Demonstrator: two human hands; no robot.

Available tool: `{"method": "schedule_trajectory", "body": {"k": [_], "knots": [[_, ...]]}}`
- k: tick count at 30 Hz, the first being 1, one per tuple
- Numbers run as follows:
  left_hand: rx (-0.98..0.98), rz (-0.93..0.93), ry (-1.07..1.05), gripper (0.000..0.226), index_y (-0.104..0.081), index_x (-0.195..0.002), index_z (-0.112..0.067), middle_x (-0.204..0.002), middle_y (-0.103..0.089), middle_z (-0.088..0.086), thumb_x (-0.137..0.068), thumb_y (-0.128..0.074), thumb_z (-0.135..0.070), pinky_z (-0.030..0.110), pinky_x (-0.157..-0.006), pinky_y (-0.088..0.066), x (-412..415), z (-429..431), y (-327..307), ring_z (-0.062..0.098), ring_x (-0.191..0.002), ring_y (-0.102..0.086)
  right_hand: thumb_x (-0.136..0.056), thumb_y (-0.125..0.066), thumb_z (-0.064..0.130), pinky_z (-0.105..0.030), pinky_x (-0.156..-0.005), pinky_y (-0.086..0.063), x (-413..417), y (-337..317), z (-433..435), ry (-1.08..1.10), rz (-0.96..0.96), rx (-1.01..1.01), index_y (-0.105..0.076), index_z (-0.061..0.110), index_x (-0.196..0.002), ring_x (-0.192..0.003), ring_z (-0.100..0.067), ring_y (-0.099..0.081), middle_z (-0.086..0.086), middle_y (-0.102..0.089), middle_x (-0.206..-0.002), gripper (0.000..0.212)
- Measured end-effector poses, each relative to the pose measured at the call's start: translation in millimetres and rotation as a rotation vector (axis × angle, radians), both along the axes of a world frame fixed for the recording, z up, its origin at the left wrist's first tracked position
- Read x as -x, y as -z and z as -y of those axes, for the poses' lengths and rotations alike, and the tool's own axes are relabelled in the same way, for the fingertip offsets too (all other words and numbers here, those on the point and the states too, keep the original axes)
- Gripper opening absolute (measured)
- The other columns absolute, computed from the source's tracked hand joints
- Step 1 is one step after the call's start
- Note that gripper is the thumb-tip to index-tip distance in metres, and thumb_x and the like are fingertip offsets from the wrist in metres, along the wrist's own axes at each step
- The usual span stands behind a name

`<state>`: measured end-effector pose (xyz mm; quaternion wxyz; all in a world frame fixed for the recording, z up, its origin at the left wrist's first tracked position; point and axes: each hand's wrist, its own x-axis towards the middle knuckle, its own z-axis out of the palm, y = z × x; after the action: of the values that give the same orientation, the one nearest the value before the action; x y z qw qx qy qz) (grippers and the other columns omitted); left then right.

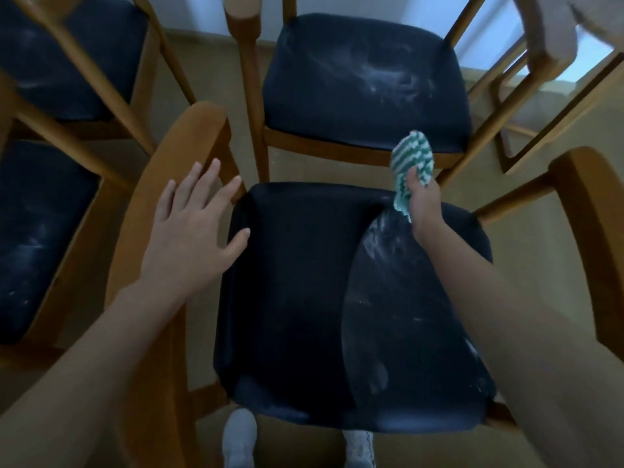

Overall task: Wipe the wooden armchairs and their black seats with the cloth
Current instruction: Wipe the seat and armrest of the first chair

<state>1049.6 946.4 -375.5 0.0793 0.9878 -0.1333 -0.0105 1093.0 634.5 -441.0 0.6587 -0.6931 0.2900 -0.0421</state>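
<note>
Cloth of green-and-white striped weave [413,160], crumpled, clenched in right grip [424,201], thumb and curled fingers round its lower half, upper half sticking up free. Held at far right corner of nearest black padded seat [297,298]; whether pressed on the padding or just above it, impossible to tell from head view. Left grip [192,231] released, fingers spread and straight, holding nothing, over inner edge of curved light-brown wooden left armrest [189,136], thumb by left rim of seat; contact unclear.

Left and middle of that seat dark and clean-looking. Over right part, whitish dusty patch [388,285], bounded by a curved line, long axis from far corner toward near edge. Lies straight back toward the person from the cloth, partly under right forearm. Right grip much the nearer; left grip well apart, across the seat.

Judged: seat about half wiped, next stroke likely a pull of cloth toward near edge along that patch, with little turn of wrist. Just beside the stroke's path, right armrest [591,204] of same wood. Beyond, further black seat [364,82], smeared with dust; at left, two more dusty seats [67,55], not yet wiped by their look.
</note>
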Motion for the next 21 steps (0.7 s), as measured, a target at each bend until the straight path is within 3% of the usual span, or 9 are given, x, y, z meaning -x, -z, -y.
{"method": "schedule_trajectory", "body": {"k": [2,4,7,8,10,16,21], "knots": [[-0.020,0.014,0.004,0.068,-0.025,-0.147,-0.026,-0.158,-0.013,0.004,-0.088,-0.043,-0.055,0.037,-0.114,0.001,-0.1,-0.7,2.7,0.017,-0.145,-0.004,-0.100,-0.042,0.029,-0.036,-0.096,-0.045,-17.9,20.5,14.0,0.001,0.007,0.255,-0.050,0.010,-0.127,-0.103,-0.017,-0.054,-0.003,-0.058,-0.110,0.034],[-0.048,0.018,-0.001,0.074,-0.025,-0.147,-0.025,-0.157,-0.014,0.005,-0.082,-0.034,-0.060,0.038,-0.114,0.000,-1.1,-0.3,4.2,0.018,-0.145,-0.004,-0.099,-0.042,0.031,-0.042,-0.102,-0.038,-27.5,47.2,28.5,-0.138,-0.077,0.519,-0.044,0.013,-0.134,-0.115,-0.024,-0.050,-0.007,-0.054,-0.124,0.040],[-0.056,0.028,-0.005,0.077,-0.024,-0.147,-0.025,-0.157,-0.016,0.005,-0.080,-0.027,-0.063,0.038,-0.115,-0.002,-1.5,1.1,5.0,0.017,-0.145,-0.005,-0.101,-0.032,0.035,-0.044,-0.116,-0.004,-26.7,82.7,35.6,-0.529,-0.403,0.829,-0.026,0.015,-0.147,-0.143,-0.024,-0.015,-0.008,-0.025,-0.154,0.051],[-0.055,0.029,-0.007,0.077,-0.024,-0.147,-0.025,-0.157,-0.016,0.005,-0.081,-0.027,-0.063,0.039,-0.115,-0.002,-1.7,1.0,5.0,0.017,-0.145,-0.005,-0.101,-0.031,0.037,-0.043,-0.116,0.006,-25.0,87.5,33.9,-0.585,-0.439,0.857,-0.020,0.017,-0.150,-0.146,-0.020,-0.004,-0.006,-0.017,-0.157,0.054],[-0.052,0.025,-0.005,0.076,-0.023,-0.148,-0.025,-0.157,-0.016,0.005,-0.081,-0.029,-0.062,0.040,-0.115,-0.003,-2.4,1.3,4.2,0.018,-0.145,-0.005,-0.101,-0.032,0.038,-0.041,-0.114,0.011,-18.7,88.3,28.5,-0.573,-0.398,0.839,-0.016,0.018,-0.151,-0.146,-0.017,0.003,-0.006,-0.012,-0.158,0.056],[-0.046,0.012,-0.011,0.070,-0.020,-0.149,-0.025,-0.158,-0.012,0.005,-0.090,-0.047,-0.052,0.038,-0.115,0.001,-2.0,2.2,1.6,0.019,-0.146,-0.001,-0.101,-0.032,0.037,-0.038,-0.114,0.013,40.2,75.4,-5.2,-0.736,-0.298,0.752,-0.009,0.023,-0.151,-0.145,-0.016,0.007,-0.006,-0.006,-0.158,0.057],[-0.018,-0.001,-0.003,0.068,-0.020,-0.149,-0.025,-0.159,-0.010,0.005,-0.091,-0.047,-0.048,0.039,-0.116,0.002,-0.8,2.8,-1.2,0.019,-0.146,0.000,-0.101,-0.034,0.033,-0.031,-0.110,0.018,124.3,64.6,-38.3,-0.987,-0.271,0.672,-0.007,0.029,-0.147,-0.143,-0.010,0.009,0.005,-0.005,-0.155,0.054]]}}
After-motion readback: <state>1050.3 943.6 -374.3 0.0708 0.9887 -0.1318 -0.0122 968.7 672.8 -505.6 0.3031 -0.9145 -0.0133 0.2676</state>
